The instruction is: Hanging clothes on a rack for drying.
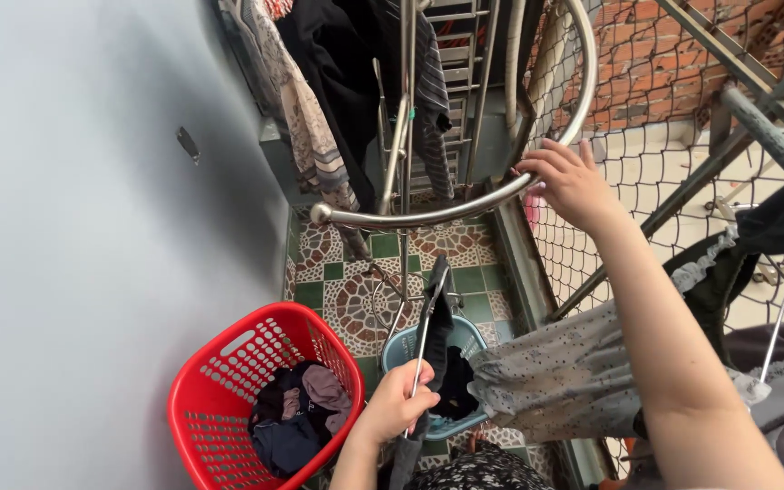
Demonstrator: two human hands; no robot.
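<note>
My left hand (398, 401) is closed on a metal clothes hanger (427, 313) with a dark garment (439, 340) draped over it, held above a light blue basket (478, 338). My right hand (569, 181) reaches up and grips the curved steel rail (465, 207) of a drying rack. A grey dotted garment (560, 372) hangs over my right forearm. A red laundry basket (229, 381) with several dark clothes inside stands on the patterned tile floor to the left of my left hand.
A plain grey wall (93, 227) fills the left side. Clothes (319, 109) hang from the rack at the top. Wire mesh netting (646, 172) and metal bars (755, 118) close the right side, with a brick wall (673, 63) beyond. More dark garments (773, 236) hang at the right.
</note>
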